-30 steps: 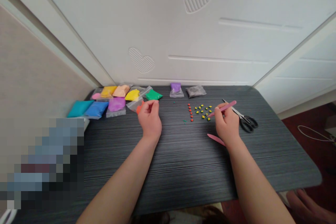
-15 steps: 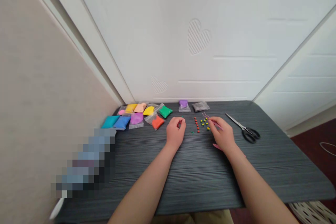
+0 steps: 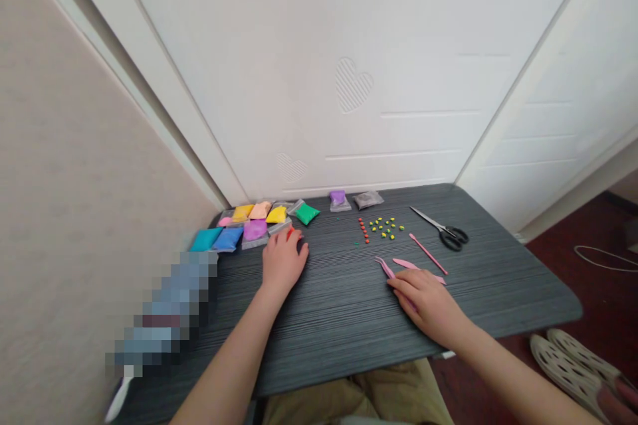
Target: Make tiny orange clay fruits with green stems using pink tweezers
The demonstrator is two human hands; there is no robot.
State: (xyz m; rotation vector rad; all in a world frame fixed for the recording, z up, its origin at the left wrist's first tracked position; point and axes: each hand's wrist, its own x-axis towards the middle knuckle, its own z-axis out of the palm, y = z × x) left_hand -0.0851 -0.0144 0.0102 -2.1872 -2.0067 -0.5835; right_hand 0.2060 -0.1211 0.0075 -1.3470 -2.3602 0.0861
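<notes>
My left hand (image 3: pixel 283 259) lies over the bag of red clay (image 3: pixel 294 234), fingertips touching it and thumb held apart. Most of that bag is hidden under the fingers. Low on the right, my right hand (image 3: pixel 423 299) is closed on pink tweezers (image 3: pixel 385 268), their curved tips pointing away from me, near the tabletop. A pink clay knife (image 3: pixel 406 264) lies partly beneath this hand, and a thin pink modelling tool (image 3: pixel 428 254) rests just beyond. Farther up are a column of red clay pellets (image 3: pixel 363 231) and several yellow-and-green clay bits (image 3: pixel 386 227).
Black-handled scissors (image 3: pixel 441 229) lie at the right. Along the back are bags of green clay (image 3: pixel 306 214), purple clay (image 3: pixel 337 198) and grey clay (image 3: pixel 369 199). More coloured bags, including a blue one (image 3: pixel 228 239), crowd the left. The dark table (image 3: pixel 329 319) meets a white panel behind.
My left hand has moved left onto the red clay bag, its fingers opening. The right hand has come nearer to me with the tweezers, away from the yellow-and-green bits. The view has shifted slightly.
</notes>
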